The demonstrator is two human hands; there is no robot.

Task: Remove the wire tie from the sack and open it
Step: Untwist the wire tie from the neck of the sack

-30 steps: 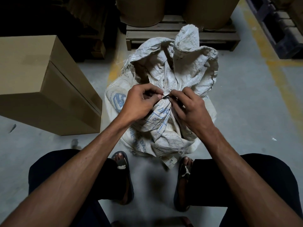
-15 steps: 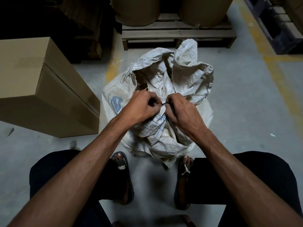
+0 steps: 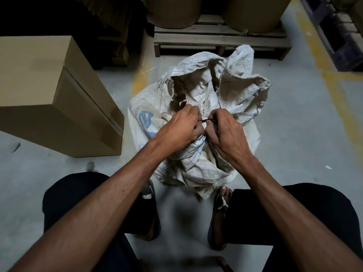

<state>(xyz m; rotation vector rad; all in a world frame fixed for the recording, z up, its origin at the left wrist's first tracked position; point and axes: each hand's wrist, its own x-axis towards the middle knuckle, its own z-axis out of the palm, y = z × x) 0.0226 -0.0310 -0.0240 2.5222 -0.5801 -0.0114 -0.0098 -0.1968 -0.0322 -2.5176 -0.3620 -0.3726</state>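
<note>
A white woven sack (image 3: 198,91) with blue print stands on the floor between my feet, its top bunched and crumpled. A thin dark wire tie (image 3: 205,120) runs across the gathered neck between my two hands. My left hand (image 3: 180,128) has its fingers curled at the tie's left end and against the sack's neck. My right hand (image 3: 224,132) pinches the tie's right end with curled fingers. Most of the tie is hidden by my fingers.
A large cardboard box (image 3: 49,95) stands on the floor to the left. A wooden pallet (image 3: 220,39) carrying two big brown rolls (image 3: 253,12) lies behind the sack. Yellow floor lines (image 3: 337,95) run on the right, beside a dark pallet (image 3: 337,36).
Both hands have closed in tighter on the tie at the sack's neck, and the sack's top has dropped lower and spread to the right.
</note>
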